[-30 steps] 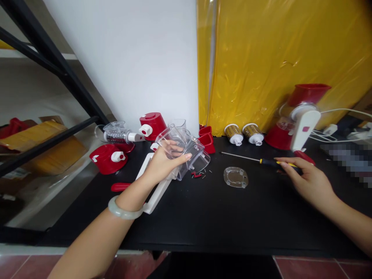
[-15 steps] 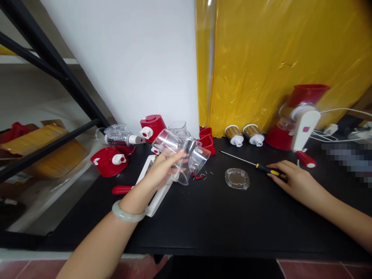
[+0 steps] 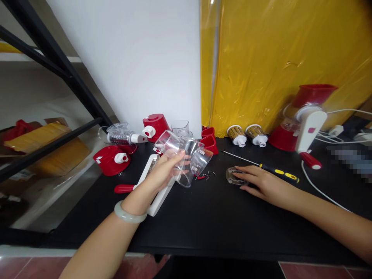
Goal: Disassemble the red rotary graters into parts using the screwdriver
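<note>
Clear housing (image 3: 192, 146) in left hand (image 3: 164, 170), screws (image 3: 207, 178) near, red parts (image 3: 210, 144) behind

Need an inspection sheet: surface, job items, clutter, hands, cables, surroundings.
Surface: black tabletop, small silvery metal pieces scattered.
Job items: clear plastic tubular housing; flat clear plastic plate; black-and-yellow screwdriver, unheld.
Clutter: two perforated metal drums with white plastic ends.
Hands: left hand grips housing; right hand overlaps plate, grip unclear.
Cables: thin white cable across tabletop at right.
Surroundings: white panel and yellow plastic sheeting behind; black metal rack left.
</note>
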`<state>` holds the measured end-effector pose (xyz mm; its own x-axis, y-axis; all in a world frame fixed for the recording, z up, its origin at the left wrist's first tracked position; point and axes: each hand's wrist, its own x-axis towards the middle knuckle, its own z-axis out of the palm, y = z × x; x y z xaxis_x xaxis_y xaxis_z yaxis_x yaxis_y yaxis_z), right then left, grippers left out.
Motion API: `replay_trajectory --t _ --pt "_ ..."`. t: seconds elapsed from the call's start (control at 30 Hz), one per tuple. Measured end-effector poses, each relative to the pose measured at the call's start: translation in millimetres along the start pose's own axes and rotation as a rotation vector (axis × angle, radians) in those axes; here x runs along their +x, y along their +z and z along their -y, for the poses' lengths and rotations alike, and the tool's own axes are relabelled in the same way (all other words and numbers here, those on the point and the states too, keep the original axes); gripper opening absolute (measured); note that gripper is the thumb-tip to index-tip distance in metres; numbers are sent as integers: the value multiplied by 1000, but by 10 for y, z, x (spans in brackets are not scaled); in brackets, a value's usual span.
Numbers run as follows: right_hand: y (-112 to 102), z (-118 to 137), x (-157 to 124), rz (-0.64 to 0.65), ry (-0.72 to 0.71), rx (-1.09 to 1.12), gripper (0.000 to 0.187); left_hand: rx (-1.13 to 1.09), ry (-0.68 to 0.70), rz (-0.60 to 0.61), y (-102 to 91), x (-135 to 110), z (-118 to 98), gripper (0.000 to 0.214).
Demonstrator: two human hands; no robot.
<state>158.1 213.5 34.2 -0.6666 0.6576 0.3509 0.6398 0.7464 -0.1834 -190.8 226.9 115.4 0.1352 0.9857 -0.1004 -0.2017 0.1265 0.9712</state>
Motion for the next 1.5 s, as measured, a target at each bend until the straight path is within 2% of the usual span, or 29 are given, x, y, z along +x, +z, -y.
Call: replay_trajectory --t 0.1,0.2,0.3,0.37,0.43,0.73,1.0,1.2,1.33,1.5 --pt "-24 34 138 -38 81 157 34 -8 -4 -8 -16 -6 -9 52" --pt "-41 93 316 -42 269 340 35 -19 -11 -25 -22 -9 -23 53" --pt "-13 124 520 22 453 617 42 -17 -14 -44 -22 -8 -33 53" --pt "19 122 644 80 521 765 46 -14 -12 -57 -22 -9 -36 52" --pt "51 108 739 113 551 819 50 -13 -10 -62 -24 -13 -38 51" --pt "133 8 812 165 614 873 44 -50 -9 -70 -34 -36 -85 47" --pt "97 -2 732 224 576 956 72 -53 -7 -75 -44 -29 -81 52" --pt "91 -4 686 250 502 937 71 -52 -8 -77 -68 -12 -61 46" --pt "101 43 699 195 488 892 67 -52 -1 -77 -75 -9 -57 47" --pt "10 90 762 22 466 962 64 -43 -3 -76 -57 -19 -53 54"
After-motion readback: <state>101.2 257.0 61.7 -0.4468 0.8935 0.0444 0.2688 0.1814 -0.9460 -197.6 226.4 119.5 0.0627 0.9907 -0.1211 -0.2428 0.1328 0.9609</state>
